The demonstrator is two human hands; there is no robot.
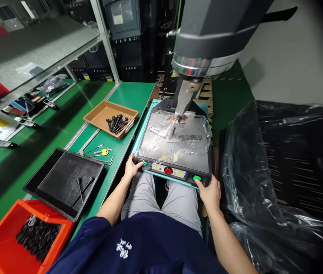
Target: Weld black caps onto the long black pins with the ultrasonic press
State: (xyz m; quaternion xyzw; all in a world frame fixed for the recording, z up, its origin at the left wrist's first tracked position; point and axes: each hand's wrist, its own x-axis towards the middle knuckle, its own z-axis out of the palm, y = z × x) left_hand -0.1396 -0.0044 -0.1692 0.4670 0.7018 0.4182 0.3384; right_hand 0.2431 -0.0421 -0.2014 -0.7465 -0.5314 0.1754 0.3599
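My left hand is at the left front corner of a bench machine's control panel. Its thumb lies on the left green button, and the fingers curl round the panel's side. At the opposite corner, my right hand has its thumb on the right green button, fingers along the edge. A red button sits between them. Behind the panel, clear plastic film covers much of a metal plate. The machine's metal head reaches down to a small dark part there, its details unclear.
Left on the green bench are a brown tray of black stemmed parts, hex keys, and a black tray with a few similar parts. An orange bin holds black pieces. Plastic-wrapped dark crates stand right.
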